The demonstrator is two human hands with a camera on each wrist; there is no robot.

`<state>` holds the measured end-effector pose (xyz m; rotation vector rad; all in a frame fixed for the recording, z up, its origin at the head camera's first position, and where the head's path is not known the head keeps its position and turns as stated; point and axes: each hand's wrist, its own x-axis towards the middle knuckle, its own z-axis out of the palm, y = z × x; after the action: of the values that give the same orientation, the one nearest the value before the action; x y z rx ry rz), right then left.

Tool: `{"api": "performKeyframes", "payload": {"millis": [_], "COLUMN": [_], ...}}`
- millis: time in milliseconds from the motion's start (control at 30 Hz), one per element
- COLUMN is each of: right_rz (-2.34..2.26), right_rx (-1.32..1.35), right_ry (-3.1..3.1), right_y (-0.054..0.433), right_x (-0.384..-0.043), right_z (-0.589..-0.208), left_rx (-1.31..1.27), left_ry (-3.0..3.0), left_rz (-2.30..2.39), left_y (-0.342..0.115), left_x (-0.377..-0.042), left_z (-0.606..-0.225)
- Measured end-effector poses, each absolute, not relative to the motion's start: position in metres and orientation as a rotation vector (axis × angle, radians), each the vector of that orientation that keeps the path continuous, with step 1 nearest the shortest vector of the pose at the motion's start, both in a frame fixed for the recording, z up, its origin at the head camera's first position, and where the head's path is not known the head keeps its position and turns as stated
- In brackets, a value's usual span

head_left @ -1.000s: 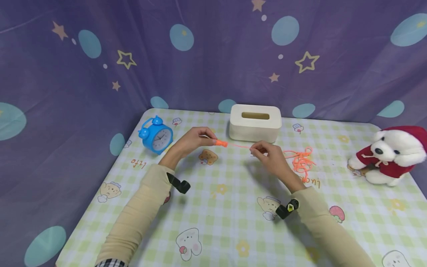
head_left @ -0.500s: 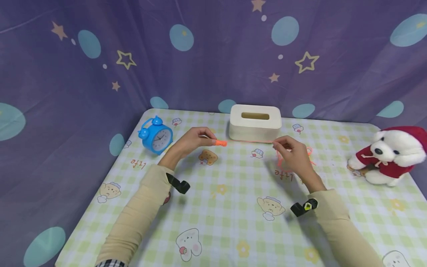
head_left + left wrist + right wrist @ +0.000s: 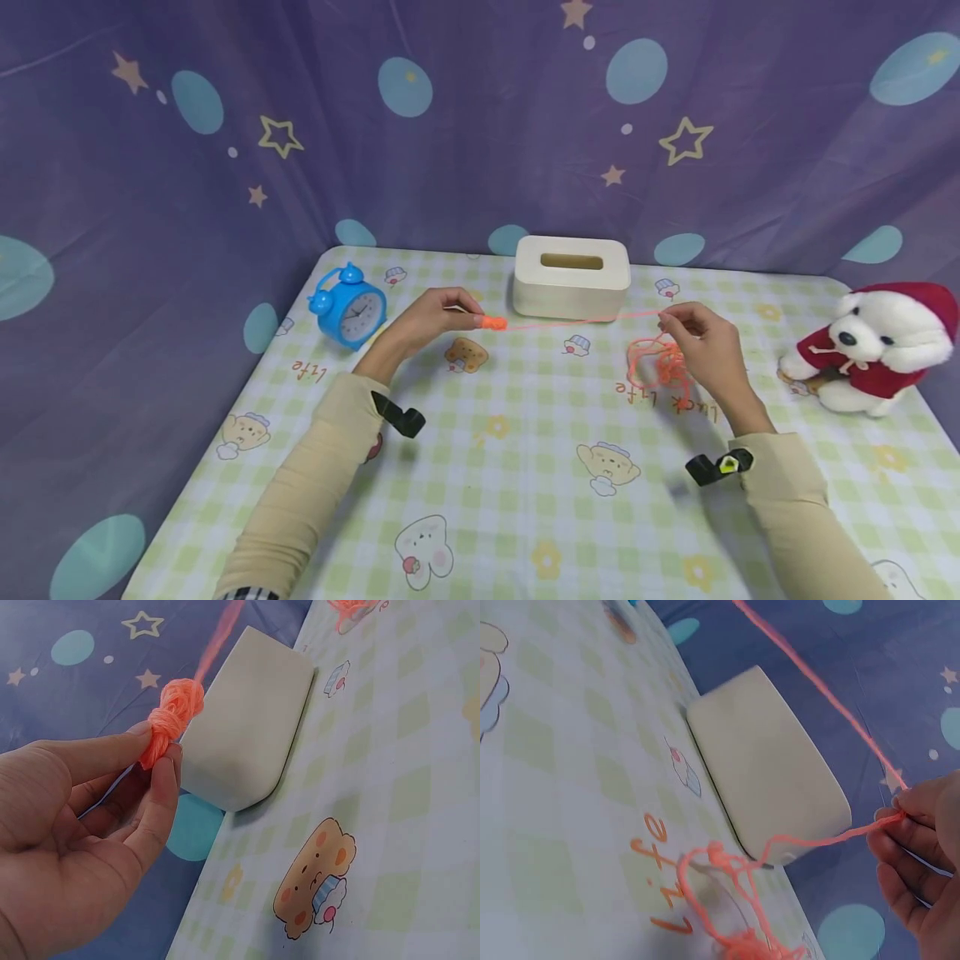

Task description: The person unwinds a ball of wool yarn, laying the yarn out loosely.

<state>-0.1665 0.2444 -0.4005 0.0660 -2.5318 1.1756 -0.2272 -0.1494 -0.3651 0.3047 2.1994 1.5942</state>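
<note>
A small wound bundle of orange yarn (image 3: 174, 712) is pinched between the thumb and fingers of my left hand (image 3: 441, 315), held above the table left of centre. From it a strand of yarn (image 3: 577, 322) runs taut to the right, passing in front of the tissue box. My right hand (image 3: 705, 346) pinches that strand between thumb and fingertips. Below the right fingertips the yarn drops to a loose tangled pile of yarn (image 3: 667, 367) on the tablecloth, seen close up in the right wrist view.
A cream tissue box (image 3: 572, 287) stands at the back middle. To the left is a blue alarm clock (image 3: 351, 308). A white plush dog (image 3: 873, 350) in red sits at the right. Behind the table hangs a purple curtain (image 3: 480, 150).
My right hand has moved to the right along with the strand, so the stretch of yarn between the hands is longer. The left hand has stayed in place with the bundle.
</note>
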Motion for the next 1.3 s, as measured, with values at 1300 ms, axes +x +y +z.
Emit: {"api": "performKeyframes", "payload": {"millis": [1300], "right_rz": [1.060], "right_rx": [-0.539], "right_ry": [-2.506], "right_y": [0.301], "right_x": [-0.155], "right_z": [-0.408], "left_rx": [0.311], "left_ry": [2.199], "left_rz": [1.590], "left_y": [-0.156], "left_x": [-0.225], "left_z": [-0.363]}}
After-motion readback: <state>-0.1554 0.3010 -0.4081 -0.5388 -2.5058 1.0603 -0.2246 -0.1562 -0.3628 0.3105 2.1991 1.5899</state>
